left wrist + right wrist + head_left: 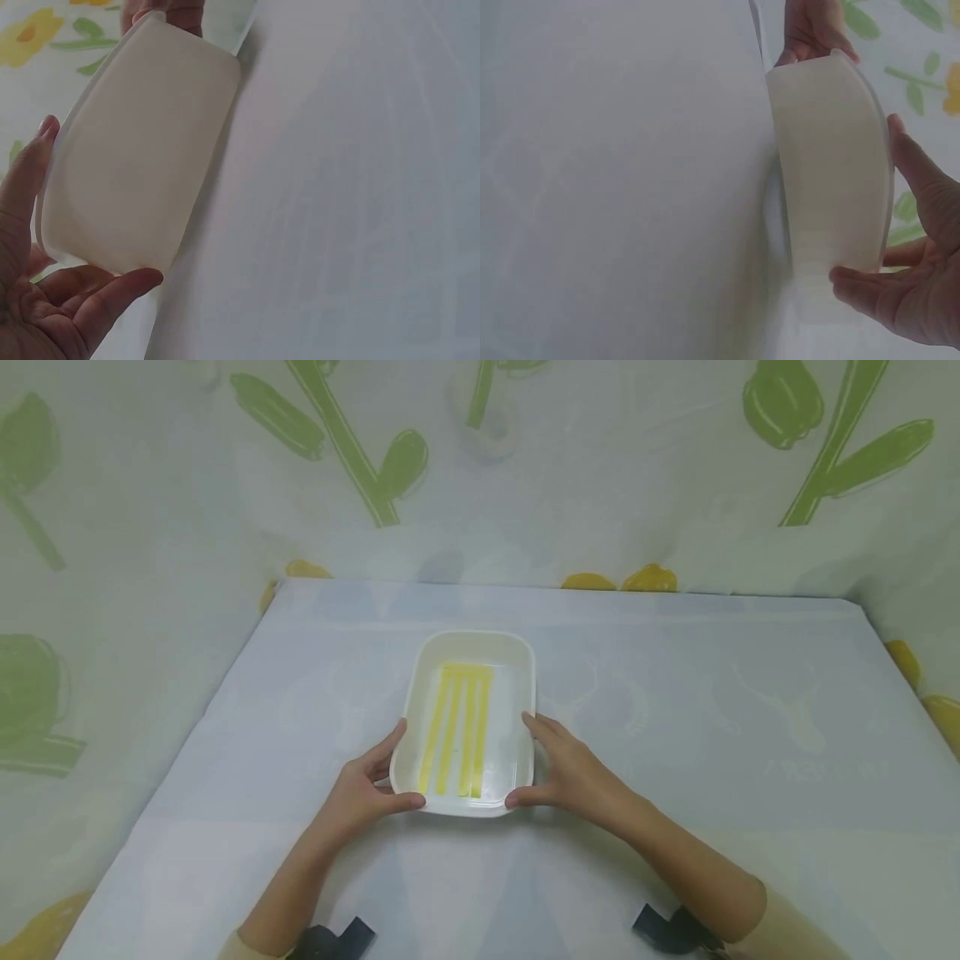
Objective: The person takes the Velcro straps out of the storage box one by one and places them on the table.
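A white plastic tray [512,727] with rounded corners sits between my two hands at the middle of the table. Yellow strips [468,671] run lengthwise along its floor, joined by a crosswise strip at the far end. My left hand [360,793] grips the near left corner, thumb at the front edge and fingers along the side. At the near right corner, my right hand [573,772] grips the tray the same way. Both wrist views show the tray's plain outer wall [135,150]. Whether its base touches the table I cannot tell.
A pale cloth with faint patterns covers the table [712,710]. Behind it hangs a white curtain [570,477] printed with green leaves and yellow shapes, which also borders the left and right sides. Dark wrist devices [330,939] show at the bottom.
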Motion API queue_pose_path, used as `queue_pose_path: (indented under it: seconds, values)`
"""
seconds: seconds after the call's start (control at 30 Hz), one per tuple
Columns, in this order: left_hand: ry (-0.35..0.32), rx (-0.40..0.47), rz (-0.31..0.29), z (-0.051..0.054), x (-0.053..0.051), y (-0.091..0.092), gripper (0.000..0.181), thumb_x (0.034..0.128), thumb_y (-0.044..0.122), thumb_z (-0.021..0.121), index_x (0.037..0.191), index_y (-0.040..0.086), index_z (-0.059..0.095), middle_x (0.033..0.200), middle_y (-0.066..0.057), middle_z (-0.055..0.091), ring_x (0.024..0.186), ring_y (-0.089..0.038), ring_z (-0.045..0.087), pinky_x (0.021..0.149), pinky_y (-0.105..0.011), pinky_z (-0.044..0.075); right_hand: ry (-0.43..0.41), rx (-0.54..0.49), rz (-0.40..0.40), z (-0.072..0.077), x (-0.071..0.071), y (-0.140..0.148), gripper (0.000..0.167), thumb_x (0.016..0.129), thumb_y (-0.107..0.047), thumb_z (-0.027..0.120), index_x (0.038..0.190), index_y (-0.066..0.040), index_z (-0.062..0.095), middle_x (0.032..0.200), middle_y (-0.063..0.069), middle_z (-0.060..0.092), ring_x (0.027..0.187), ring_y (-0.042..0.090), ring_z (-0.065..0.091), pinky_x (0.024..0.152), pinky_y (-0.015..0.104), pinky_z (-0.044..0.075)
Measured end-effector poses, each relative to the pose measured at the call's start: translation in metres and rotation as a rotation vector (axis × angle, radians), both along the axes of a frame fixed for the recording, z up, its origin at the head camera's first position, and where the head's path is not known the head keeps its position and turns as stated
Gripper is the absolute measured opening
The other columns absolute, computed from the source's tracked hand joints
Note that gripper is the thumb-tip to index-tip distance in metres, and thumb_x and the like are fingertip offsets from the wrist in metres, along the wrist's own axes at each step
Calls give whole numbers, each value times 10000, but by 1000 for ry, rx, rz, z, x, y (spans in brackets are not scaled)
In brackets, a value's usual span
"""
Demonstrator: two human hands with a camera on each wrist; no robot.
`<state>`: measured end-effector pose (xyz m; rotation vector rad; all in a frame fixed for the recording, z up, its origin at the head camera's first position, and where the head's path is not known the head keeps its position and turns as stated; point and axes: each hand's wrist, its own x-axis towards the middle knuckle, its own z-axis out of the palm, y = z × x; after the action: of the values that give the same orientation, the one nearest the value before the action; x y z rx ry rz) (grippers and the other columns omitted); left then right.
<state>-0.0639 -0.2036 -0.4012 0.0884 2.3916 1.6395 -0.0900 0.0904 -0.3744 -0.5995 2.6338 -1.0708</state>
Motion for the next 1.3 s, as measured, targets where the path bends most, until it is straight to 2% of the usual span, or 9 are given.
queue_pose_path:
  seconds: [0.2, 0.37, 0.57, 0.9, 1.23, 1.3]
  values:
    - [-28, 42, -12, 0, -2, 11, 992, 659, 190, 866, 1482, 216, 313, 1503, -84, 344, 1255, -308, 495, 817, -280, 564, -15, -17, -16, -1, 1, 12, 1084, 616, -392, 864, 1455, 8, 307, 1464, 215, 359, 1339, 376, 363, 1031, 518, 410]
    - [-52, 58, 9, -2, 1, 18, 996, 653, 191, 869, 1480, 232, 315, 1507, -70, 341, 1257, -295, 495, 828, -278, 559, -18, -28, -5, -4, 2, 19, 1095, 615, -409, 858, 1462, 1, 298, 1481, 205, 346, 1354, 370, 348, 1040, 507, 402]
    - [-79, 94, 35, -1, 3, 32, 1016, 626, 215, 882, 1474, 252, 323, 1492, -46, 370, 1217, -264, 538, 825, -268, 559, -63, -91, -18, -5, 2, 34, 1076, 626, -386, 859, 1468, -20, 298, 1489, 202, 336, 1300, 381, 425, 1004, 460, 445]
    - [-23, 111, -23, -3, -3, 59, 1021, 630, 233, 879, 1479, 225, 310, 1457, -68, 418, 1080, -234, 631, 765, -254, 573, -144, -92, -87, -3, 2, 62, 1065, 636, -416, 847, 1488, -102, 290, 1514, 160, 309, 1287, 393, 434, 961, 437, 475]
    - [13, 134, -40, -4, -7, 84, 1027, 634, 212, 877, 1481, 231, 296, 1514, 46, 315, 1269, -191, 492, 792, -244, 564, -141, -77, -68, 0, -1, 88, 1047, 663, -431, 824, 1498, -129, 270, 1515, 145, 311, 1301, 349, 429, 990, 447, 439]
    - [12, 135, -43, -4, -8, 89, 1034, 638, 216, 874, 1487, 237, 284, 1520, 34, 310, 1232, -213, 529, 783, -252, 568, -138, -74, -61, 0, -3, 94, 1041, 668, -426, 822, 1500, -136, 265, 1516, 147, 309, 1303, 349, 427, 988, 443, 437]
